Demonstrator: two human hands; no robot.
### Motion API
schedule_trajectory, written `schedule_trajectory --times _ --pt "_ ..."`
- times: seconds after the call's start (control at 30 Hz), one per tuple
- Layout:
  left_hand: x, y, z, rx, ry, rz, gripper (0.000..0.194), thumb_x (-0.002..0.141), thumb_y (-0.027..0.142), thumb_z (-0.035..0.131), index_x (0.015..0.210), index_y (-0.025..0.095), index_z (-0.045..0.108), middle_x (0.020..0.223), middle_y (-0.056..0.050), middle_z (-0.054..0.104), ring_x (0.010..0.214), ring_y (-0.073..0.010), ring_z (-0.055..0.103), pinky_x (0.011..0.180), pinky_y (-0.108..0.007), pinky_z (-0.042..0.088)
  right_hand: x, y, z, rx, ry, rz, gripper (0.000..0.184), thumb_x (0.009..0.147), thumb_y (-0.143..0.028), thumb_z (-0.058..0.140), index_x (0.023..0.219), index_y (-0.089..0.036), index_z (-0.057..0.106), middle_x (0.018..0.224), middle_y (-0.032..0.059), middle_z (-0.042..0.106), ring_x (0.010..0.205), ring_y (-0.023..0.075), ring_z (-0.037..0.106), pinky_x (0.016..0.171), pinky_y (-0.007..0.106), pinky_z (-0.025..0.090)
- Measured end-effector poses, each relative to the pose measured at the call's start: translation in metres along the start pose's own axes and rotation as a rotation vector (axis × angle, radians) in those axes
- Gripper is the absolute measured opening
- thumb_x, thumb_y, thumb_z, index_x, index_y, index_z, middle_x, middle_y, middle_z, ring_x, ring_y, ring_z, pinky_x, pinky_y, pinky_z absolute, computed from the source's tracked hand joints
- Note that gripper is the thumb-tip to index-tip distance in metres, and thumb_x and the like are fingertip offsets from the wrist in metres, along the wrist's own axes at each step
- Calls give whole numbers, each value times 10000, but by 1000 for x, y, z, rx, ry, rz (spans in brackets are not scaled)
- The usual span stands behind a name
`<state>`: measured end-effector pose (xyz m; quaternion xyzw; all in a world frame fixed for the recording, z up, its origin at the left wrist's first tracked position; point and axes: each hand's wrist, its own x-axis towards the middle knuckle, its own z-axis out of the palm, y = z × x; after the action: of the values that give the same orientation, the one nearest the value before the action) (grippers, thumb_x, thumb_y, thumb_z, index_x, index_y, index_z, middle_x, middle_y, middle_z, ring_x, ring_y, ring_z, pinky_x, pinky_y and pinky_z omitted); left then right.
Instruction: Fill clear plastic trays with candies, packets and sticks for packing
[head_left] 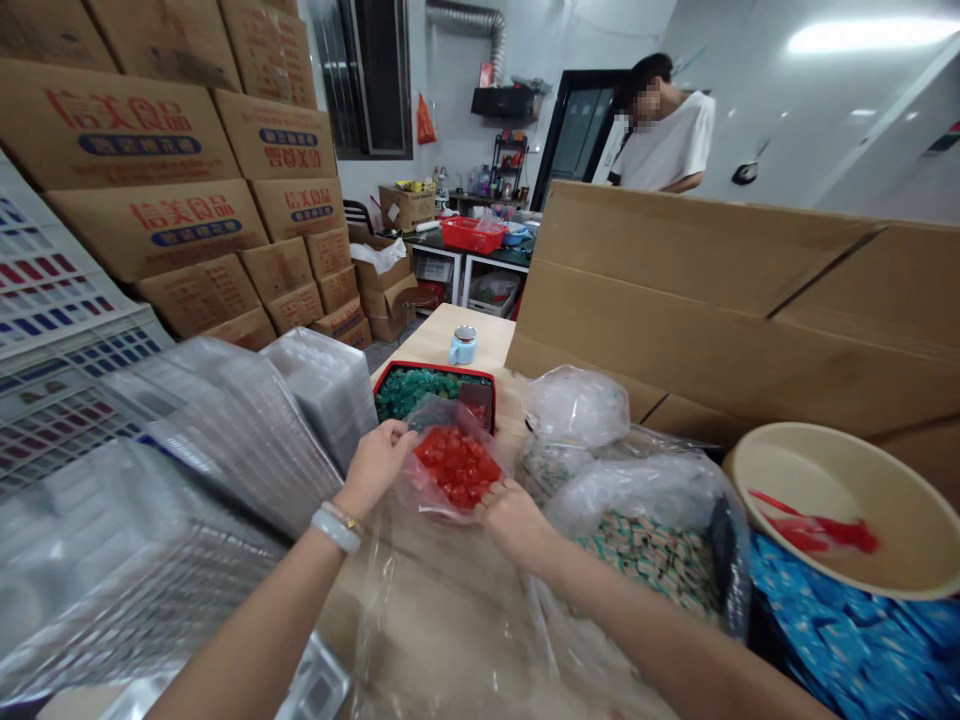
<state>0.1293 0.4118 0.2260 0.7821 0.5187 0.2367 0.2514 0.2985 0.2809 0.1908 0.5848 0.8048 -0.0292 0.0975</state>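
Observation:
A clear plastic bag of red candies (456, 466) lies open in front of me, close to a red-rimmed tray (431, 367). My left hand (379, 455) pinches the bag's left edge. At its lower right side, my right hand (508, 512) has its fingers closed on the plastic. Green wrapped candies (416, 390) fill most of the tray, and a dark divider sets off a small part with red pieces. The bag covers the tray's near edge.
Stacked clear plastic trays (225, 400) stand at left. To the right are a bag of small wrapped pieces (652, 550), a beige basin (825, 470) and blue packets (855, 630). A blue mug (463, 345) sits behind the tray. Beyond a cardboard panel (705, 280) stands a person (664, 140).

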Motion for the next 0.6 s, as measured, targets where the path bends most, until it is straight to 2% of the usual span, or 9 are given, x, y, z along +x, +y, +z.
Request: schedule_trajectory --times 0.07,0.1,0.13,0.2,0.27,0.33,0.4,0.5,0.6 --pt "-5 15 3 103 102 144 404 770 306 443 1139 146 481 954 -90 594 892 -203 537 793 -307 398 4 2 1 6 22 22 171 790 -135 430 812 -142 600 834 94 632 835 180 529 708 296 336" --pt "-5 26 6 147 76 243 413 784 268 421 1183 166 441 1053 -97 556 984 -199 498 858 -311 367 6 3 -2 13 21 25 181 788 -131 427 817 -141 605 836 94 635 839 180 533 720 296 339" --pt "-3 37 11 178 -12 326 393 791 231 401 1178 187 451 1115 -93 526 1042 -188 464 902 -301 337 7 4 -5 26 14 26 191 784 -128 426 819 -137 613 837 97 639 840 183 540 730 297 344" --pt "7 54 28 217 -301 392 320 782 169 390 1052 204 558 1085 -85 551 1034 -174 476 907 -274 335 10 8 -14 84 -19 44 196 776 -161 442 820 -128 631 835 107 649 819 192 561 730 296 363" --pt "20 60 51 259 -437 306 259 742 120 422 893 155 629 945 -131 602 956 -215 528 862 -317 370 15 14 -23 214 -80 127 203 768 -228 472 805 -131 647 820 108 657 771 190 585 694 274 392" --pt "29 57 74 289 -414 195 234 703 74 444 840 89 633 928 -204 591 969 -293 517 847 -416 358 24 23 -28 340 -131 240 218 778 -243 466 785 -135 656 811 108 662 736 177 600 658 245 411" --pt "32 47 92 286 -372 114 255 689 48 444 883 50 610 1019 -259 541 1034 -350 465 854 -492 316 38 31 -28 391 -143 347 229 788 -162 430 815 -116 653 838 132 657 757 181 606 662 244 421" --pt "26 32 105 207 -347 33 294 710 37 413 955 53 575 1074 -258 512 1049 -335 458 868 -487 302 63 34 -17 403 -111 447 285 761 -64 421 985 -74 595 952 189 620 861 222 590 712 295 432" --pt "22 22 104 54 -372 -34 259 737 51 395 909 85 586 966 -197 578 971 -272 518 871 -417 333 81 29 -1 460 -65 528 390 746 -47 439 1128 -100 502 1105 212 538 918 237 569 750 347 431"
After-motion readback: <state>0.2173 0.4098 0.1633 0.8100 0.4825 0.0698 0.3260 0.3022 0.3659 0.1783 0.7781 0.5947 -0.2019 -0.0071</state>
